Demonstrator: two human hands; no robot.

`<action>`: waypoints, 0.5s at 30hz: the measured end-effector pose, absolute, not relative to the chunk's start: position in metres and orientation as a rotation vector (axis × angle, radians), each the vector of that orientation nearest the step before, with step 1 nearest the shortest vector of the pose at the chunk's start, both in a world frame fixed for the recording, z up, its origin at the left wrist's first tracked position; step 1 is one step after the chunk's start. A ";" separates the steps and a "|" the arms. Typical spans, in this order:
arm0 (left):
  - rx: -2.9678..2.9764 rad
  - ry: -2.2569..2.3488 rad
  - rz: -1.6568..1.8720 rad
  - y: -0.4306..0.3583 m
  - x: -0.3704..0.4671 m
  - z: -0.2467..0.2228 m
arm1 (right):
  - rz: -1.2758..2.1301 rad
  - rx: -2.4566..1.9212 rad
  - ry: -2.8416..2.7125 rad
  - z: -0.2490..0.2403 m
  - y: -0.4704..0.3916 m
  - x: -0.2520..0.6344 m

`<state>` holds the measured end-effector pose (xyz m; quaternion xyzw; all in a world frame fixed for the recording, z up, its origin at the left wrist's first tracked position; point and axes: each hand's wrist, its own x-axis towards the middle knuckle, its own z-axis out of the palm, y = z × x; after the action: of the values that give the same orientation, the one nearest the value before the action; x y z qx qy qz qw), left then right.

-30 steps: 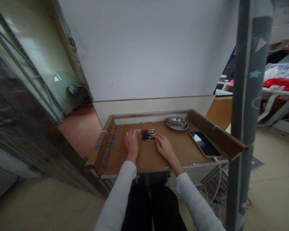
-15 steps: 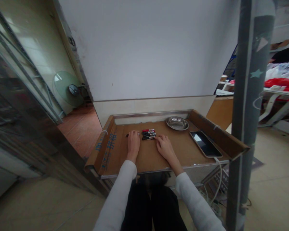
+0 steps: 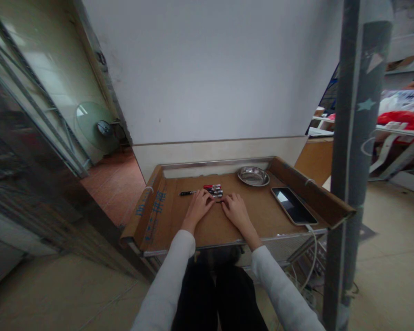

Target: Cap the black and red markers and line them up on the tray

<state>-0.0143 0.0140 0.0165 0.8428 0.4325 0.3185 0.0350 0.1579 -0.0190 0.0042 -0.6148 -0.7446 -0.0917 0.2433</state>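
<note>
A short stack of markers point(image 3: 213, 186), red at the top and black below, lies side by side on the brown cardboard. My left hand point(image 3: 197, 209) reaches over the near left part of this group, its fingers bent and closed at the nearest black marker, which they mostly cover. Opposite it, my right hand point(image 3: 235, 208) has thumb and fingertips drawn together at that marker's right end, where a small dark bit shows. To the left, apart from the group, rests a single black pen point(image 3: 185, 193), its right end close behind my left hand.
A round steel dish point(image 3: 253, 176) sits at the back right of the cardboard-lined tray table point(image 3: 179, 220). A phone point(image 3: 294, 206) with a white cable point(image 3: 315, 257) lies at the right. Raised cardboard flaps point(image 3: 310, 191) edge the sides, and a grey post point(image 3: 353, 161) stands beyond.
My left hand has left the separate black pen and moved right to the markers, uncovering the pen. The right hand stays at the markers' right end, fingers slightly shifted.
</note>
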 end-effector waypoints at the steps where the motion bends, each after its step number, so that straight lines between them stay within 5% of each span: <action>1: 2.585 1.340 0.970 0.014 -0.014 0.017 | -0.258 -1.692 -2.033 0.004 -0.019 0.158; 15: 2.607 1.445 0.906 0.011 -0.014 0.019 | -0.261 -1.635 -2.045 0.003 -0.018 0.158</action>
<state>-0.0138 0.0108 0.0187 0.8367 0.4639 0.2908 0.0131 0.1577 -0.0180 0.0031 -0.6011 -0.7522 -0.0958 0.2524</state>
